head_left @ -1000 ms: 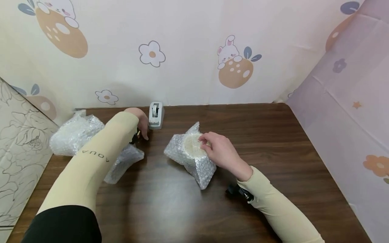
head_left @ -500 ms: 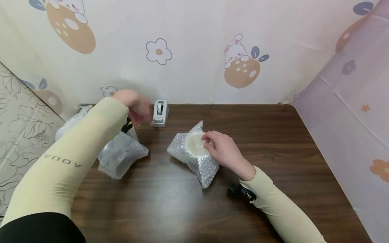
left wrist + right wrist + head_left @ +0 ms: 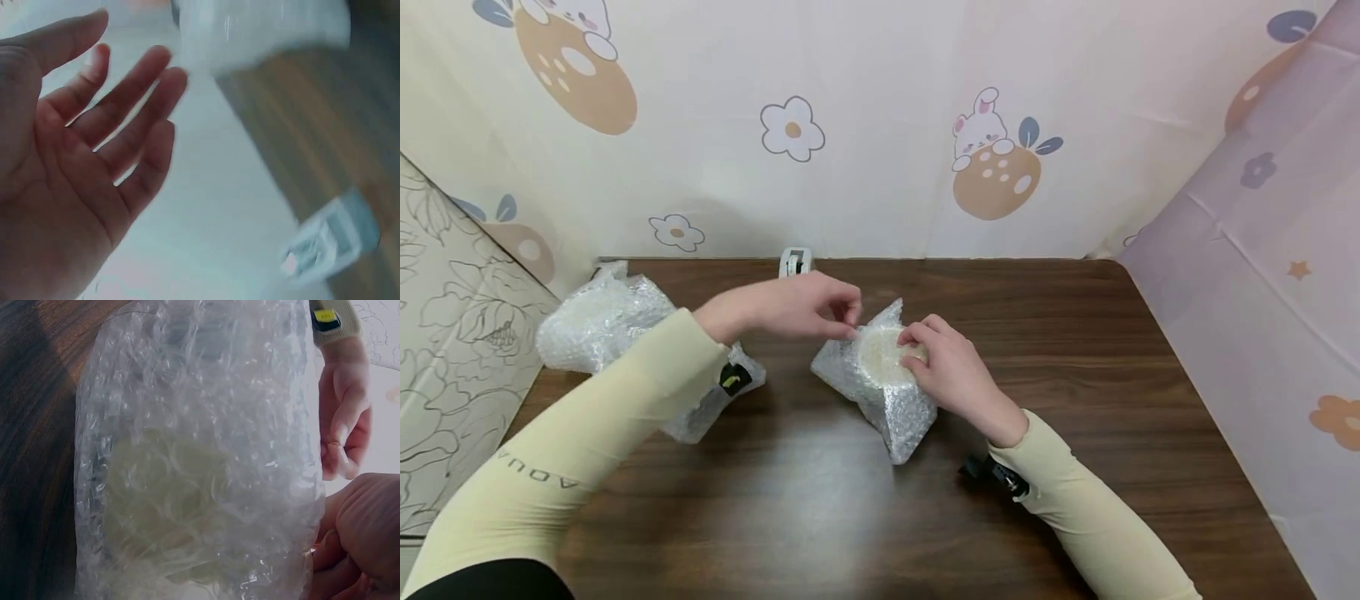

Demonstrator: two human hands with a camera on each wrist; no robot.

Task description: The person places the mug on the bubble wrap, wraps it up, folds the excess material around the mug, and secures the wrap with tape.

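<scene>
A bubble-wrapped package (image 3: 872, 392) lies mid-table, with something pale and round showing through its top. My right hand (image 3: 951, 367) holds the wrap at the top with curled fingers. Coming in from the left, my left hand (image 3: 797, 307) is beside the package's upper left side. In the right wrist view, its thumb and finger pinch a small clear strip of tape (image 3: 344, 455). Blurred in the left wrist view, the same hand (image 3: 94, 137) has its other fingers loosely spread. Through the wrap in the right wrist view a yellowish shape (image 3: 169, 494) shows.
At the back edge stands a tape dispenser (image 3: 795, 261), partly behind the left hand. A second bubble-wrapped bundle (image 3: 602, 321) sits at the back left. Another wrapped piece (image 3: 700, 417) is partly under the left forearm. Patterned walls border the brown table (image 3: 1037, 292).
My left hand rose from beside the tape dispenser, then moved right to the package's upper left side. The right hand has stayed on the package throughout.
</scene>
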